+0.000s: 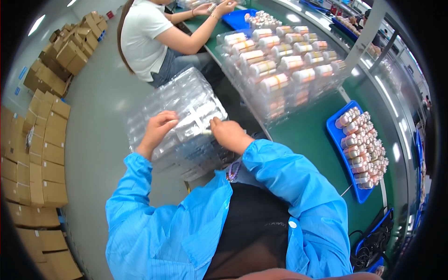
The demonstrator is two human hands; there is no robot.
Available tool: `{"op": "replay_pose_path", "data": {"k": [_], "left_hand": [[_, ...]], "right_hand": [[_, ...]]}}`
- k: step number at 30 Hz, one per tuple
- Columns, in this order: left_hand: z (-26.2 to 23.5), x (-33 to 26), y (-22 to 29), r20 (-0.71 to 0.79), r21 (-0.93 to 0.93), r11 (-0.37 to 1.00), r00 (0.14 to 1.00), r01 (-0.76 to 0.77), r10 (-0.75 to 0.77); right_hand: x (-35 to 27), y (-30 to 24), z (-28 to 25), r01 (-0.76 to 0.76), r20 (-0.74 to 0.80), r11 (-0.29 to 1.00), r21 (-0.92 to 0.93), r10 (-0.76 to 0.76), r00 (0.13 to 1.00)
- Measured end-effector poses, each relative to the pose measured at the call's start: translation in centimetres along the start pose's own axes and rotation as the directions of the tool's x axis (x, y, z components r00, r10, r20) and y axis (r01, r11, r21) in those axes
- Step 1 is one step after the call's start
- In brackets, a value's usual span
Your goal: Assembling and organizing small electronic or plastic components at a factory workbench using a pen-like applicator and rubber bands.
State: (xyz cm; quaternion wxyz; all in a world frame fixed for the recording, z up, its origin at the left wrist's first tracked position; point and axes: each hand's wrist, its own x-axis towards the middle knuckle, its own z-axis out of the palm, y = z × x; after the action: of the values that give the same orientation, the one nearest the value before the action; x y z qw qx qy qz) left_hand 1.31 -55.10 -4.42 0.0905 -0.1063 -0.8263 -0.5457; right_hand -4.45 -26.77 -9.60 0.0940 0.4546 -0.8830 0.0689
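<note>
A tall stack of clear plastic trays (175,100) with moulded pockets stands in front of me, left of the green table. My left hand (159,128) lies on the near left part of its top, fingers stretched forward and thumb slightly apart. At the stack's right edge, my right hand (230,134) is closed, fingers curled together. Whatever its fingertips may pinch is too small to make out. A small pale piece (206,132) shows just left of those fingertips. White glare streaks cross the tray surface between my hands.
Clear trays filled with white-capped bottles (291,62) are stacked on the green table (298,144). A blue tray (335,133) of small bottles lies to the right. A seated co-worker (149,37) is at the far side. Cardboard boxes (51,154) line the left wall; black cables (377,245) lie lower right.
</note>
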Motion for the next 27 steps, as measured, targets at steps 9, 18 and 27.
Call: {"op": "replay_pose_path", "data": {"k": [9,18,27], "left_hand": [[-6.0,12.2,20.0,-0.016,0.578,0.745,0.908,-0.333,0.419],[19.7,29.6,33.5,0.389,0.546,0.659,0.853,-0.517,0.347],[34.1,33.5,25.1,0.658,0.423,0.473,0.621,-0.773,0.427]], "right_hand": [[-1.1,0.0,-1.4,0.056,-0.173,0.998,-0.005,-0.056,0.983],[-12.4,-4.2,-12.7,0.061,-0.195,0.998,0.000,-0.060,0.979],[-24.3,-3.4,-17.9,-0.260,-0.249,0.965,0.025,0.257,0.934]]}}
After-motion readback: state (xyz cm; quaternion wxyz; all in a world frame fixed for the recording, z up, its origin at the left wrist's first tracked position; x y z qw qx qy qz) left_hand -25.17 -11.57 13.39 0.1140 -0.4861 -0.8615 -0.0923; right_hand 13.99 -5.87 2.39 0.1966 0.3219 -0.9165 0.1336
